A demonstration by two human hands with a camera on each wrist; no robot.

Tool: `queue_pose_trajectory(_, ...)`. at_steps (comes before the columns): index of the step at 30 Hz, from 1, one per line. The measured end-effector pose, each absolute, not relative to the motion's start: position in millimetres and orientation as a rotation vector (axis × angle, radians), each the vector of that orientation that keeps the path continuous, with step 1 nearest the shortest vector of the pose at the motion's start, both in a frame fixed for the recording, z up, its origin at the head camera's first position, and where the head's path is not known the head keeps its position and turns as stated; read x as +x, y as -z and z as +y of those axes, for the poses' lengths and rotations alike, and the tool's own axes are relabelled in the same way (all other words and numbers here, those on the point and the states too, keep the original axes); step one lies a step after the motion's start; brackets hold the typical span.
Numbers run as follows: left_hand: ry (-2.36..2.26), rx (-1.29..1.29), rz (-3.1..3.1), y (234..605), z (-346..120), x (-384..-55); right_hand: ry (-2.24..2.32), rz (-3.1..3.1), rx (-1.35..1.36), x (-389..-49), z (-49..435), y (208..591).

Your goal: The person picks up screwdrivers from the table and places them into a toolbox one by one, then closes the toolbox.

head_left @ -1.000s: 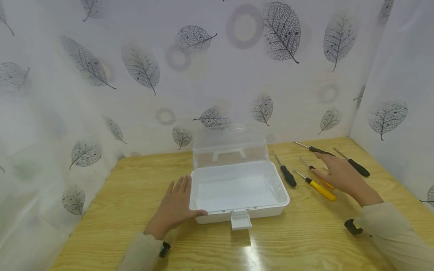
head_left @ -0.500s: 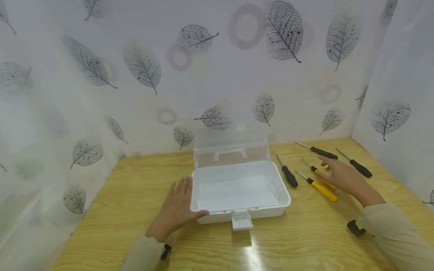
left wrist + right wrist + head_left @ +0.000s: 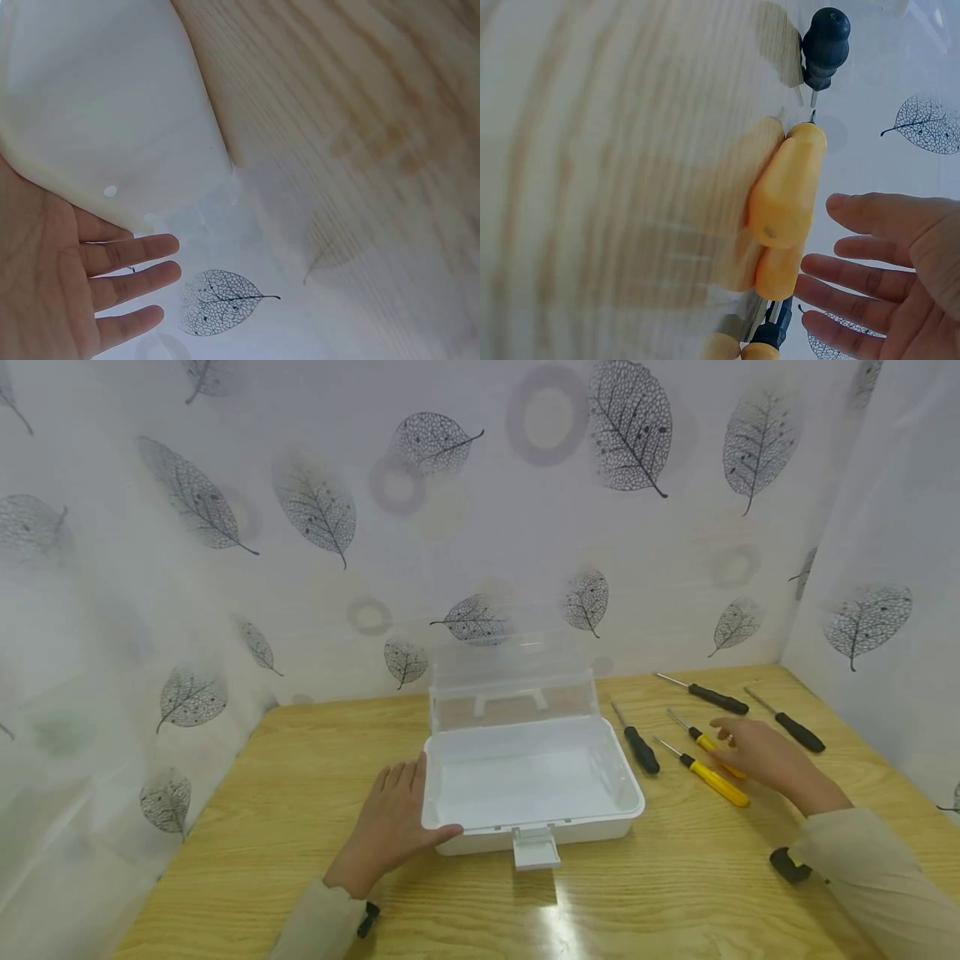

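Observation:
An open white plastic box [image 3: 525, 777] with a raised clear lid [image 3: 517, 685] stands mid-table. My left hand [image 3: 386, 818] rests against its left side, fingers straight along the wall and thumb lying at the front rim. In the left wrist view, the fingers [image 3: 135, 255] extend past the box edge. My right hand [image 3: 768, 756] hovers over the rear yellow-handled screwdriver [image 3: 703, 740], fingers slightly bent, partly covering its handle. A gap shows between thumb and fingers in the right wrist view, with nothing between them. Nearer me lies another yellow-handled screwdriver [image 3: 716, 782].
A black-handled screwdriver [image 3: 641, 750] lies beside the box's right wall. Two more, a rear black screwdriver [image 3: 717, 697] and a right-hand black screwdriver [image 3: 800, 732], lie beyond my right hand. The box's front latch [image 3: 535, 850] hangs down. Leaf-printed sheeting [image 3: 480, 527] encloses the wooden table [image 3: 300, 777].
My right hand has come down closer to the rear yellow-handled screwdriver, and its fingers have bent more. My left hand stays at the box.

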State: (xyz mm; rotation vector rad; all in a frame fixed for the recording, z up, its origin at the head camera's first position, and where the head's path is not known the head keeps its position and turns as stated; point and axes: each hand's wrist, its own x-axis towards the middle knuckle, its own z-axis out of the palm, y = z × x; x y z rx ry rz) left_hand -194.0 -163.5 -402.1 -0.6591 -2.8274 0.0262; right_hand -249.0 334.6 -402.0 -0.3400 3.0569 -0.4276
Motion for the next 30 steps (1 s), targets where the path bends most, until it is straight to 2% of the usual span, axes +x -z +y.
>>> queue_pose_trajectory(12, -0.015, -0.655, -2.840, 403, -163, -193, 0.397, 3.053, -0.410, -247, 340, 405)
queue_pose_trajectory(30, -0.004, -0.664, -2.836, 402, -163, -193, 0.479, 3.054, -0.337, -251, 350, 412)
